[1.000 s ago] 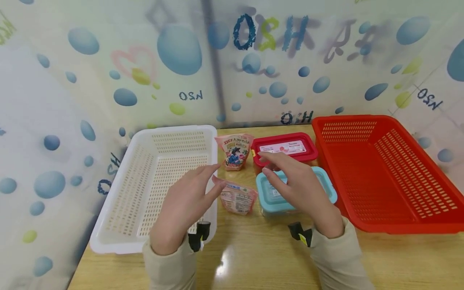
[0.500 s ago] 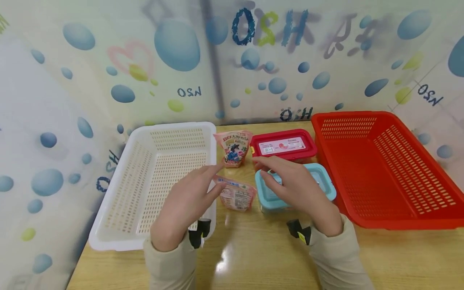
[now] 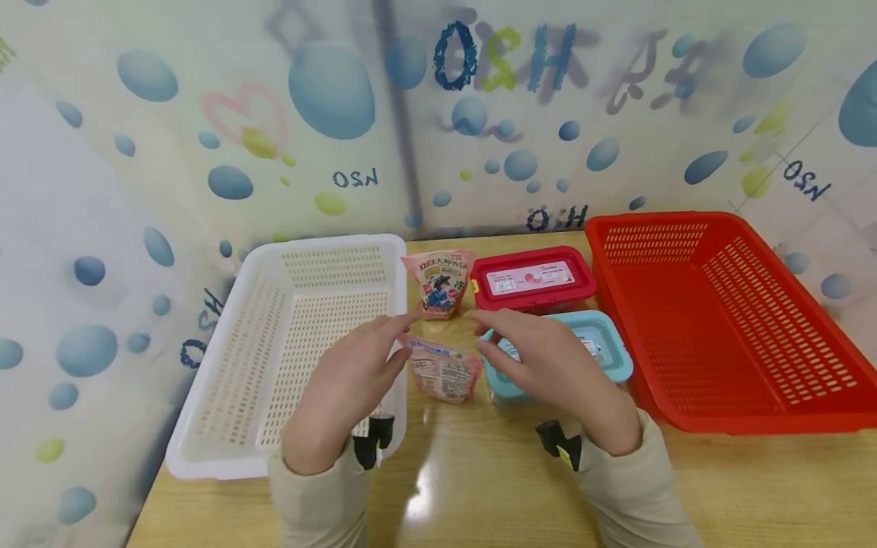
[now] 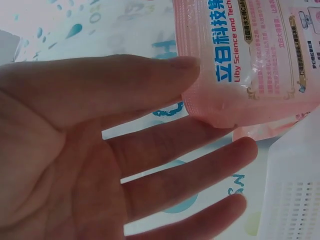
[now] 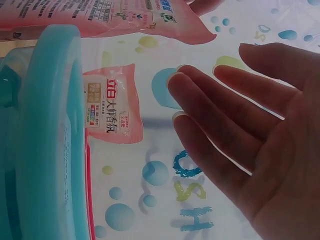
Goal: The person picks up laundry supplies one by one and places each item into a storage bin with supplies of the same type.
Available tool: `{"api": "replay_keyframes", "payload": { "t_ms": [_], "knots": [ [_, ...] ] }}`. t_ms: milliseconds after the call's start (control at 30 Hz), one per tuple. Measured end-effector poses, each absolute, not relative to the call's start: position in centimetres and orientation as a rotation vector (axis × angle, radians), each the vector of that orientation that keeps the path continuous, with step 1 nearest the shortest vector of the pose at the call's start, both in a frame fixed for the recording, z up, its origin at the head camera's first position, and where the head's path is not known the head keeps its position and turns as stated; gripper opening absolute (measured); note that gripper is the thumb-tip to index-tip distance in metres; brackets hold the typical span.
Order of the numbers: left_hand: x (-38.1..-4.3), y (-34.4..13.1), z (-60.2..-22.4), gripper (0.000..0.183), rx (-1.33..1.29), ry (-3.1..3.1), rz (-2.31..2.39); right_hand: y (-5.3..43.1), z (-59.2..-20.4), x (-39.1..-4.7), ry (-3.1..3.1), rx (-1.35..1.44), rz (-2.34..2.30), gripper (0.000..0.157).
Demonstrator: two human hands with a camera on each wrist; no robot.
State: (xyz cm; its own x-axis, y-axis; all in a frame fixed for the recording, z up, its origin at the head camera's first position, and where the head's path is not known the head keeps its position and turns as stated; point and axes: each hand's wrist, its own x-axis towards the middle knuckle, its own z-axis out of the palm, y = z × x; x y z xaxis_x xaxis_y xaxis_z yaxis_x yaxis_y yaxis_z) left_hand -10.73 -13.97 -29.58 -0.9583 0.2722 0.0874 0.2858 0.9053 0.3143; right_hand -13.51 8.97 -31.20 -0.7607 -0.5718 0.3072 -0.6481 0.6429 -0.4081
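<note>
In the head view my left hand [image 3: 342, 380] hovers over the right rim of the white basket [image 3: 185, 449]. Its thumb is at the upper left corner of a near pink pouch [image 3: 448, 377]; whether it touches cannot be told. Fingers [image 4: 185, 175] are spread and nearly straight in the left wrist view. My right hand [image 3: 548, 358], fingers loosely extended and holding nothing, is above a container with a light blue lid [image 3: 606, 342], partly hiding it. Behind stand a second pink pouch [image 3: 440, 285] with a printed figure and a container with a dark pink lid [image 3: 558, 274].
A red slatted basket [image 3: 726, 342] stands on the right of the wooden table [image 3: 479, 487], close to both containers. A wall covering [image 3: 479, 183] printed with blue drops rises behind the table. The white basket stands on the left.
The right hand has shifted slightly left and lower, toward the gap between the pouches. The left hand stays nearly in place. The pouches, containers and baskets have not moved on the table.
</note>
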Motion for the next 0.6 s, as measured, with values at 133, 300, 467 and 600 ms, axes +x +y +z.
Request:
{"api": "replay_keyframes", "payload": {
  "t_ms": [133, 300, 467, 600],
  "knots": [
    [-10.68, -14.13, -29.63, 0.041, -0.434, -3.035, -0.545, 8.81, -31.30, -13.56, -2.728, 1.021, 0.743, 0.050],
    [-10.72, -14.30, -29.70, 0.039, -0.444, -3.016, -0.554, 8.67, -31.29, -13.58, -2.774, 1.043, 0.736, 0.053],
    [-10.82, -14.29, -29.72, 0.028, -0.420, -3.025, -0.537, 8.61, -31.33, -13.62, -2.812, 1.068, 0.714, 0.054],
    [-10.85, -14.21, -29.75, 0.024, -0.408, -3.031, -0.525, 8.60, -31.43, -13.66, -2.818, 1.071, 0.687, 0.053]
  ]
}}
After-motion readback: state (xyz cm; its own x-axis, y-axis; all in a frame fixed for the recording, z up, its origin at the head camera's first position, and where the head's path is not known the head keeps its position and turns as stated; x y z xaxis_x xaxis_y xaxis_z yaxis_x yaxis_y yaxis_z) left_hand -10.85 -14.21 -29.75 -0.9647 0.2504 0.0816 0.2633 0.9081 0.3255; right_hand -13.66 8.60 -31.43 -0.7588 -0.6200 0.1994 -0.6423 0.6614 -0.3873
